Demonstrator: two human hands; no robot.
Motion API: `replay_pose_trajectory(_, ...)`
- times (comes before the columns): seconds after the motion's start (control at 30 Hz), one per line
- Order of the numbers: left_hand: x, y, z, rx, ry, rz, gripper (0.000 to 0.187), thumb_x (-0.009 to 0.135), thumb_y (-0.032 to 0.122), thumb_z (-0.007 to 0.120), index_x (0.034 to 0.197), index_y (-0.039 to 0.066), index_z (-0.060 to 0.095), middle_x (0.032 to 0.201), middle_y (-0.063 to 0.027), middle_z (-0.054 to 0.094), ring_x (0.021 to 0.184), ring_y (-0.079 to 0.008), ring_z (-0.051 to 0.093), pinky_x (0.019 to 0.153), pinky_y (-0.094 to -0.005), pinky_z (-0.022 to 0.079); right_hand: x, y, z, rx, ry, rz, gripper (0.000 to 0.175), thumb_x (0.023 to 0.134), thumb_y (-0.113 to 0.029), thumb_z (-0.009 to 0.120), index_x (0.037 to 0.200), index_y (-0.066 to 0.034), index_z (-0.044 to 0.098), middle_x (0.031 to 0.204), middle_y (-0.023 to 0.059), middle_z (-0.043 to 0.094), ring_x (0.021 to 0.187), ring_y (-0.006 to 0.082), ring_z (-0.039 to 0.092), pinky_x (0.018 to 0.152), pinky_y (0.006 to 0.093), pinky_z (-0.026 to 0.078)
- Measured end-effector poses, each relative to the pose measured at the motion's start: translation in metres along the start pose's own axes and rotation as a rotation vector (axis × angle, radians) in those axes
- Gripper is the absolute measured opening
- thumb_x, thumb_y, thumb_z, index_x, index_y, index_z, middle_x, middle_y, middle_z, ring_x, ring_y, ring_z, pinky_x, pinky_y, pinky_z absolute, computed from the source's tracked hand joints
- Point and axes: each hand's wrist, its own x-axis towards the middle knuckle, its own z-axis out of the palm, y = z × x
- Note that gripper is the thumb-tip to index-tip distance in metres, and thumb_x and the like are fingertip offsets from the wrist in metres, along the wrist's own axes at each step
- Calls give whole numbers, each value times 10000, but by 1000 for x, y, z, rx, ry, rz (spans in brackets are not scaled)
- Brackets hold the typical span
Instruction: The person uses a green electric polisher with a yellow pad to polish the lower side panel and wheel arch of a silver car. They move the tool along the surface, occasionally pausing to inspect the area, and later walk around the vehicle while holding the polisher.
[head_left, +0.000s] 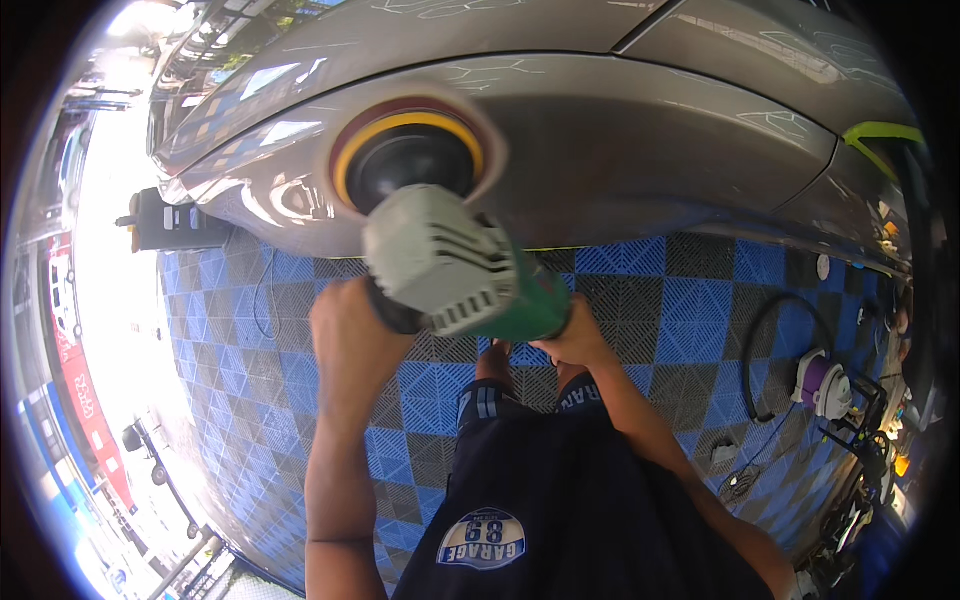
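Note:
A rotary polisher (442, 255) with a pale grey head and a green body is held out in front of me. Its pad (409, 150), blurred at the rim, shows a yellow ring around a black backing plate and lies against the grey-brown side panel of a car (600, 150). My left hand (356, 322) is closed around the dark side handle by the head. My right hand (577, 334) grips the rear of the green body, which partly hides its fingers.
Blue and black grid tiles (619, 315) cover the floor. To the right stand a purple-and-white vacuum cleaner (821, 384) and its black hose (750, 352), with a cord on the tiles. Green tape (885, 133) marks the car at far right. A dark box (176, 219) stands at left.

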Motion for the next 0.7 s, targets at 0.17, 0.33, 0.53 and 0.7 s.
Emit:
replay_pose_trajectory(0.17,3,-24,-2,80,19,-95,345,728,176,808,974,-44,711,936,-278,657,963,-458,613,874,-522,496,15,-27,15,-36,7,-65,324,640,-150,889,894,-15,741,848,170,750,800,317,750,724,383,578)
replay_pose_trajectory(0.33,-6,43,21,-9,-88,-19,312,729,184,806,927,-41,717,870,-260,676,904,-462,622,854,-532,497,-29,-7,-52,-122,150,-14,356,633,-141,900,919,-7,735,887,164,758,808,313,751,744,383,578)
replay_pose_trajectory(0.53,-21,169,46,-25,-69,240,254,761,270,783,856,42,725,670,-181,687,669,-395,702,640,-471,558,-89,74,-147,205,168,11,458,621,-153,916,1014,-11,727,951,133,762,861,271,750,799,367,580)
replay_pose_trajectory(0.7,-29,258,71,82,-165,419,207,767,195,742,826,5,685,741,-178,733,672,-332,755,585,-417,603,-157,105,-225,-44,252,-95,477,684,-175,884,1095,-19,701,1037,127,750,940,259,736,849,369,570)
